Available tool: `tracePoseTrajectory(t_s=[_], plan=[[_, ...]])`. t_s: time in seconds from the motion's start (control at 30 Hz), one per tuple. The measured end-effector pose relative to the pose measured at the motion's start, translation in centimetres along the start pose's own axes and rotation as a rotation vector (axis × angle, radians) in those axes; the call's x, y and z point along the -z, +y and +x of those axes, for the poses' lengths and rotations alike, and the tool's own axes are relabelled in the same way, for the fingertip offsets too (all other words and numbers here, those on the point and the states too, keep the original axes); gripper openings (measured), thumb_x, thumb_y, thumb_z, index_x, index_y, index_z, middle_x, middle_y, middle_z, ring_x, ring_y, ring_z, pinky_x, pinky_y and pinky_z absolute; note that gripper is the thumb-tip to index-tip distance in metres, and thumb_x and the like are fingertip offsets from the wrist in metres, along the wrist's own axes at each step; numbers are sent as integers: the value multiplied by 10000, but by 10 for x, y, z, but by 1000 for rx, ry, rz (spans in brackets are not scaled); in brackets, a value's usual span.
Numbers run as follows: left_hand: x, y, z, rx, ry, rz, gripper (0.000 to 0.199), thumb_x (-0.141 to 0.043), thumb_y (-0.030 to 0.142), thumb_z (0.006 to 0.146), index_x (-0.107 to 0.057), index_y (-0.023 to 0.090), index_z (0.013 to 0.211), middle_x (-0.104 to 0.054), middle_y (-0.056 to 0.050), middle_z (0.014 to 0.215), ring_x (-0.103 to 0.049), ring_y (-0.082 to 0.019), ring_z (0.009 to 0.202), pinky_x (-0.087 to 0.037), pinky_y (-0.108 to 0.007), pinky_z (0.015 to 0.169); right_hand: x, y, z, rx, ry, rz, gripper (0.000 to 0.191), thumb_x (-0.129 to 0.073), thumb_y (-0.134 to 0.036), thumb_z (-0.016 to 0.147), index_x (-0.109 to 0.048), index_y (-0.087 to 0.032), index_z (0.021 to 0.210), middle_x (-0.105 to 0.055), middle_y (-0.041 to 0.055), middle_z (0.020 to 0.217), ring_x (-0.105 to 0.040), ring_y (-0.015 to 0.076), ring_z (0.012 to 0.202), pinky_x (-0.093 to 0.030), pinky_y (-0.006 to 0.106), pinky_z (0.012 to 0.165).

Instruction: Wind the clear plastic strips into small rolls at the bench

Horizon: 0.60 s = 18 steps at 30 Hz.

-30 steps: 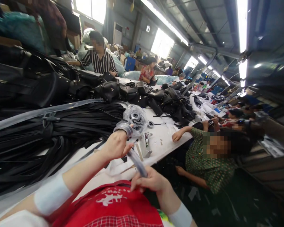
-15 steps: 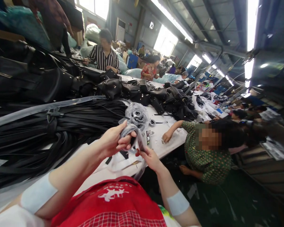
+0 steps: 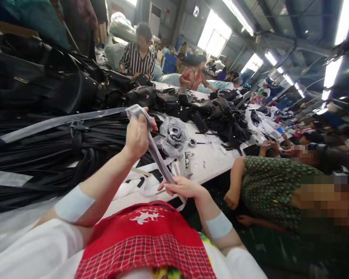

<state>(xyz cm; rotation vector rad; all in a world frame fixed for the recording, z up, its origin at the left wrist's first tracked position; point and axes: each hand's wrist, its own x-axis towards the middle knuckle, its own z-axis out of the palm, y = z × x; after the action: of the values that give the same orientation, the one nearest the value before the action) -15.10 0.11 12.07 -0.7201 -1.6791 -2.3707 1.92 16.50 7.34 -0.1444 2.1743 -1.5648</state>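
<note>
A roll of grey strip (image 3: 136, 111) is gripped by my left hand (image 3: 138, 131), raised over the bundle of black straps (image 3: 104, 135). From it a grey length runs down to my right hand (image 3: 182, 186), whose fingers pinch it near the table's front edge. Another end of the strip seems to stretch leftward from the roll over the straps. To the right of my left hand lies a clear plastic bag of coiled grey strips (image 3: 174, 135), with a small grey roll (image 3: 192, 142) beside it.
Black bags (image 3: 168, 102) are heaped along the white table (image 3: 213, 155). A person in a green dotted top (image 3: 264, 184) stands close on the right. Others work across the table, one in a striped shirt (image 3: 139, 62). White scraps lie in front of me.
My left hand has risen with the roll, away from my right hand, and a longer grey length now spans between them. The person in green has shifted closer, arm off the table.
</note>
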Motion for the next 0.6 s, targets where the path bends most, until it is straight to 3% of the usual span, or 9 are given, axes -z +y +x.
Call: tracePoseTrajectory(t_s=[0.03,0.1,0.17,0.23,0.3,0.43,0.5,0.6], plan=[[0,-12,-4,-123,-63,218,592,-441,626,901,-572,88,1112,-650,-87,883,-624,-234,922,-447,-410,957,6,-5,-3,23,-53,97,398,-519,-505,913,-685,-152,993,-524,-22,638,-474,100,582,-377,239,585],[2,-31,-16,-244,-325,604,655,-513,676,813,-602,69,1042,-660,-172,956,-597,-336,1038,-427,-450,953,22,-10,-8,91,78,271,419,-554,-555,875,-673,-156,915,-509,-32,601,-461,88,539,-362,225,549],[2,-41,-28,-235,-597,847,591,-517,673,790,-632,105,903,-669,-188,860,-631,-360,922,-463,-429,833,40,-8,-9,130,304,365,412,-584,-580,839,-643,-172,840,-441,-62,533,-445,82,496,-369,224,540],[1,-43,-37,-145,-759,927,482,-480,617,837,-619,164,745,-644,-127,687,-638,-296,723,-453,-346,681,56,1,-5,98,417,389,413,-584,-589,828,-622,-178,802,-411,-75,507,-450,83,477,-401,234,555],[1,-41,-40,40,-844,837,472,-480,579,862,-585,195,610,-585,-66,548,-578,-218,547,-388,-275,552,65,13,2,21,398,348,434,-559,-594,841,-629,-166,815,-505,-45,564,-500,89,511,-437,242,581],[11,-40,-31,699,-952,358,539,-526,629,838,-634,181,558,-457,-14,360,-367,-127,297,-293,-243,378,62,39,10,-80,270,236,422,-618,-546,822,-675,-132,880,-652,19,742,-596,105,637,-475,237,641],[18,-43,-26,976,-929,90,557,-488,618,871,-646,167,585,-363,16,299,-278,-101,249,-323,-236,350,57,45,8,-115,195,221,419,-652,-526,800,-690,-119,891,-671,27,743,-613,117,643,-482,247,645],[26,-46,-20,1233,-805,-245,575,-356,526,962,-629,151,623,-290,49,281,-221,-73,230,-414,-229,378,50,47,5,-146,125,230,461,-608,-559,819,-691,-116,919,-657,17,703,-607,118,619,-472,242,610]])
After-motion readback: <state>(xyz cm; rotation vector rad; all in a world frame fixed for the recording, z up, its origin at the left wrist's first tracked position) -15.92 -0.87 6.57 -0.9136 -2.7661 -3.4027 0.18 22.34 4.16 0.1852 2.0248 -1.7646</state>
